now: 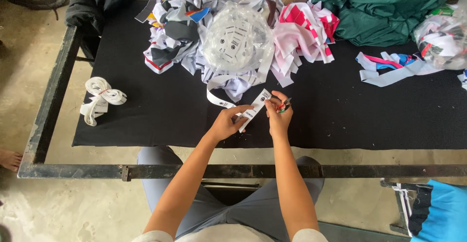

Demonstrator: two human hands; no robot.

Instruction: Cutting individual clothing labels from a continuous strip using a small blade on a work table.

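I'm pinching the label strip [254, 108] in my left hand [226, 123] while my right hand [279, 115] is closing small snips [283, 106] on it, near the black mat's [146, 120] front edge.

The blades are working just beside my fingertips — a slip, I judge, could nick one or cut crooked. Behind, a clear bag [237, 38] is holding cut labels — another bag [445, 40] of trims is sitting at the right edge.

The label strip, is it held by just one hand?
No, both hold the label strip: the left hand grips its lower end and the right hand, which also holds small snips, pinches its upper part.
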